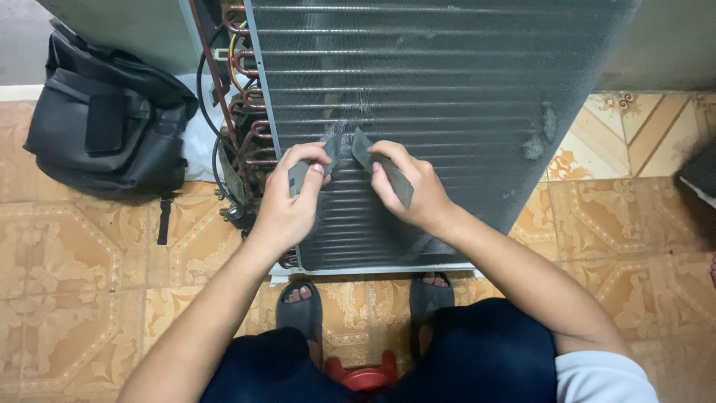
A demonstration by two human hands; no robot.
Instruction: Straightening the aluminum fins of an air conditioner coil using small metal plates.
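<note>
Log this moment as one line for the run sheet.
left hand: holds flat grey strip | right hand: holds second grey strip | both against dusty finned metal coil | black fabric bag on floor beside

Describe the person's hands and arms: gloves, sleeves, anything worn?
Both hands are bare: left hand, right hand, no gloves, rings or watch visible. Forearms are uncovered. A light grey-white short sleeve shows on the right upper arm; the left arm's sleeve is out of frame.
</note>
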